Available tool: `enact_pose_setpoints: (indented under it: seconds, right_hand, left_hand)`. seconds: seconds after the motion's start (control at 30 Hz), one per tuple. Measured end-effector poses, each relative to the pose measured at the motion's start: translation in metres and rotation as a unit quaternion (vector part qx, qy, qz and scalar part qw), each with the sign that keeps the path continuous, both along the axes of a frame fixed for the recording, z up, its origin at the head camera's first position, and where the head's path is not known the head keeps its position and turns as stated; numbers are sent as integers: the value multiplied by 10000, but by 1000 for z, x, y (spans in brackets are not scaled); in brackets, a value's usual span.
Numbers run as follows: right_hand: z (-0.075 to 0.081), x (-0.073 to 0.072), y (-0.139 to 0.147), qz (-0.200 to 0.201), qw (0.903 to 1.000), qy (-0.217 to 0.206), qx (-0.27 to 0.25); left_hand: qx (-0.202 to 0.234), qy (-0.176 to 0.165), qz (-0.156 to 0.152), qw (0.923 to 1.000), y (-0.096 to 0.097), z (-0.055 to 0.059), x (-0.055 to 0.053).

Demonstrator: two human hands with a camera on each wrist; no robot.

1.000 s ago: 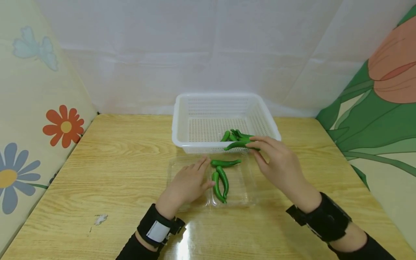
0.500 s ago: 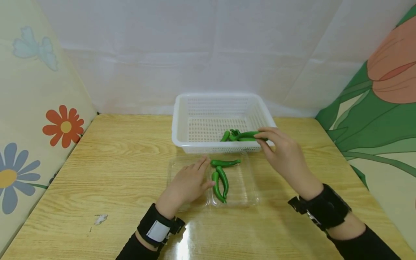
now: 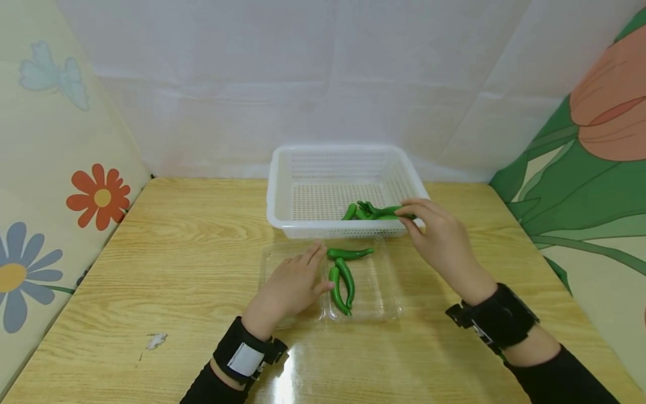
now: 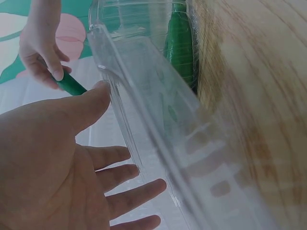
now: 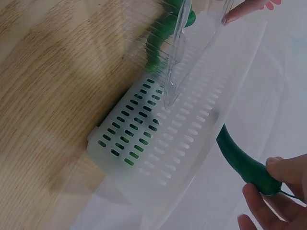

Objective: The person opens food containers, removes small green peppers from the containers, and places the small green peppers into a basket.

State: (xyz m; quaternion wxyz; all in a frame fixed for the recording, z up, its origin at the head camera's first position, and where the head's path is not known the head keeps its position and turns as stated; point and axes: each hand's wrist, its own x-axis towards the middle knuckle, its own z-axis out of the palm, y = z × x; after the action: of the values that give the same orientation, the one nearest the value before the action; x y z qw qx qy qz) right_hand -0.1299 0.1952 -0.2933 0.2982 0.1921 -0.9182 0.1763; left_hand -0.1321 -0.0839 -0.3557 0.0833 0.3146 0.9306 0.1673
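Note:
My right hand (image 3: 444, 241) pinches a green chili pepper (image 5: 244, 163) by its stem end, at the right front corner of the white basket (image 3: 298, 229). Several more green peppers (image 3: 350, 211) lie in the basket near its front wall. Closer to me is a hinged clear plastic box (image 3: 375, 289); one of its halves holds three green peppers (image 3: 346, 282). My left hand (image 3: 292, 283) rests at the middle of that box. In the left wrist view its fingers (image 4: 136, 196) are spread straight, and the thumb touches the clear edge.
The basket stands at the back of the wooden table (image 3: 192, 252), against a white cloth (image 3: 227, 112). Painted panels with flowers (image 3: 102, 196) flank the table on both sides. A torn pale patch (image 3: 156, 340) marks the tabletop at the left front.
My right hand has carried its pepper back and to the right, from over the basket's front rim to its right front corner. My left hand has stayed in place.

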Motion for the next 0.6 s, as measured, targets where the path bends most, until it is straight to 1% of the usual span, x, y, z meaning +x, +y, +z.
enact_pose_setpoints:
  seconds: [0.23, 0.6]
  right_hand:
    - [-2, -2, 3, -118, 9999, 4, 103]
    - [-7, -2, 5, -227, 9992, -125, 319]
  left_hand:
    - [-11, 19, 7, 10000, 0, -1, 0]
    - [5, 47, -1, 10000, 0, -2, -1]
